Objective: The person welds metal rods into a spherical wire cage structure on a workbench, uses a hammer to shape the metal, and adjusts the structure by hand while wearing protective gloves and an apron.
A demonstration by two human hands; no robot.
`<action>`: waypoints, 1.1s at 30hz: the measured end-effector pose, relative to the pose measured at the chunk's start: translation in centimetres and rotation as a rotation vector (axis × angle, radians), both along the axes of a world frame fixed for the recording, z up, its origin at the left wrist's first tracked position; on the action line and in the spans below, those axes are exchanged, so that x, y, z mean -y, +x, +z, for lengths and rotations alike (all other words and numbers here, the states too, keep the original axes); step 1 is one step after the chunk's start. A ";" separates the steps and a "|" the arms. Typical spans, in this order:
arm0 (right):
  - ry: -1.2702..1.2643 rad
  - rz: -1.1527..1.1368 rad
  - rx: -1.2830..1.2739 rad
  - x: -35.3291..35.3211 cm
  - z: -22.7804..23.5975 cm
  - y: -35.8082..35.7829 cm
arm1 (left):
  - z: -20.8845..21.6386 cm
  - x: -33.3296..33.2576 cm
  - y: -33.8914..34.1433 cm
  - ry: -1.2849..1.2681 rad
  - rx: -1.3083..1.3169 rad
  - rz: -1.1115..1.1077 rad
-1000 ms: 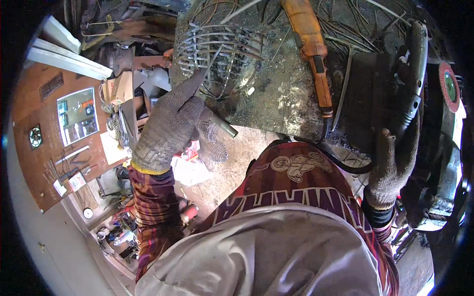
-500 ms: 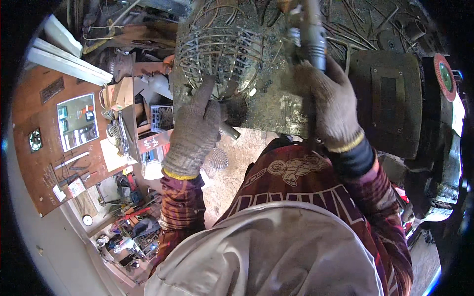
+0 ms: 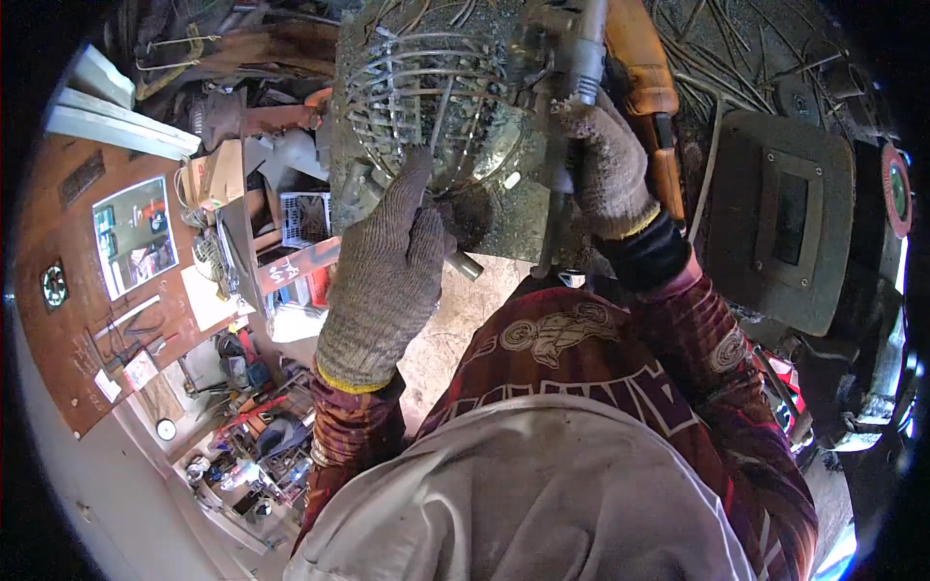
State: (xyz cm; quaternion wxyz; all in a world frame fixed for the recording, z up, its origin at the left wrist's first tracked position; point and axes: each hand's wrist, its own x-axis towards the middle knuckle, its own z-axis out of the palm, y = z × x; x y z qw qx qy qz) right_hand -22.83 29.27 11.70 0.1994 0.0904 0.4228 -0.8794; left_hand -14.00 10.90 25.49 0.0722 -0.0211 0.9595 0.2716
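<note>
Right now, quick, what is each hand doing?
Left hand: closed, gripping the wire cage at its lower edge.
Right hand: closed around a grey metal handle.

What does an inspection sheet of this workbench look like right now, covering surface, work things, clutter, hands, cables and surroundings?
Surface: metal worktable, gritty and scorched.
Job's things: round wire cage on the table; grey handled tool upright beside it.
Clutter: loose wire rods, orange power tool, dark welding mask.
Hands: left hand, gloved, on the cage's lower edge; right hand, gloved, gripping the grey tool.
Cables: nothing seen clearly.
Surroundings: brown tool board; cluttered floor below.
</note>
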 end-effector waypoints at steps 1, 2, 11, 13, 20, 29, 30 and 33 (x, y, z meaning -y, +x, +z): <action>0.005 -0.001 -0.036 0.0 -0.4 -0.2 | 0.1 0.0 -0.1 0.022 0.043 0.032; 0.007 -0.001 -0.034 0.0 -1.0 -0.3 | 0.1 0.1 -0.2 0.044 0.085 0.064; 0.030 0.108 -0.002 -0.5 -1.0 0.1 | 0.0 0.6 0.0 0.046 0.097 0.064; 0.046 0.107 -0.056 -0.5 -2.0 0.0 | -0.2 0.6 -0.1 0.038 0.083 0.055; 0.115 0.068 -0.092 0.2 -1.9 0.8 | -0.3 0.5 0.0 0.008 0.009 0.009; 0.042 0.010 -0.109 -0.2 -2.0 1.2 | -0.8 0.6 0.1 -0.037 0.045 0.015; 0.036 0.010 -0.111 -0.8 -0.5 1.5 | -1.1 0.7 0.2 -0.039 0.023 0.004; -0.007 0.026 -0.083 -2.8 1.1 1.9 | -1.0 0.3 0.3 0.021 -0.004 0.016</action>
